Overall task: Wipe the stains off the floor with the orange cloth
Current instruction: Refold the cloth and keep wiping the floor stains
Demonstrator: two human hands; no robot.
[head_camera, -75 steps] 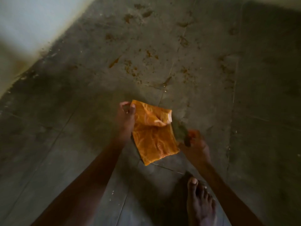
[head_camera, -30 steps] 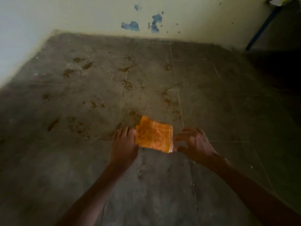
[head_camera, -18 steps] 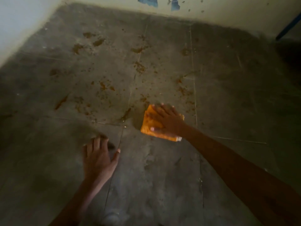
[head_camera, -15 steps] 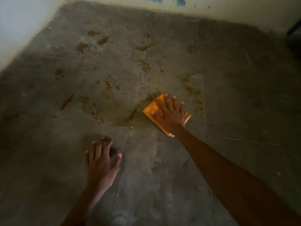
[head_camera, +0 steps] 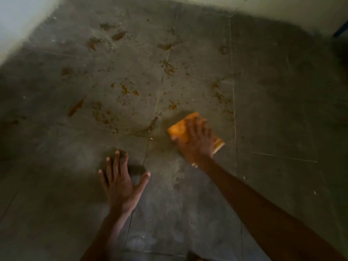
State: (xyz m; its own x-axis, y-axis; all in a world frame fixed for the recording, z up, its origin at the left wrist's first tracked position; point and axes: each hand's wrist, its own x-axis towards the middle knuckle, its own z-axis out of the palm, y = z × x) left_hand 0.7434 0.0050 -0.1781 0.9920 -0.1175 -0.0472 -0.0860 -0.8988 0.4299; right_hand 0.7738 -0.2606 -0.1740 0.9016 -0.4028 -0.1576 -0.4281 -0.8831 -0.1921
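Note:
The folded orange cloth (head_camera: 179, 129) lies flat on the grey tiled floor (head_camera: 282, 119), with my right hand (head_camera: 195, 142) spread on top and pressing it down. Most of the cloth is hidden under the hand. Brown and orange stains (head_camera: 126, 90) are scattered over the tiles beyond and left of the cloth; one streak (head_camera: 76, 108) lies further left. My left hand (head_camera: 121, 183) rests flat on the floor with its fingers spread, holding nothing, nearer to me and left of the cloth.
A pale wall (head_camera: 17, 19) runs along the left and another across the top edge. A blue pole (head_camera: 340, 30) shows at the far right. Grout lines cross the floor.
Both hands held the cloth in the air, then my right hand laid it on the floor and pressed it. My left hand went flat on the floor. The cloth has since slid slightly.

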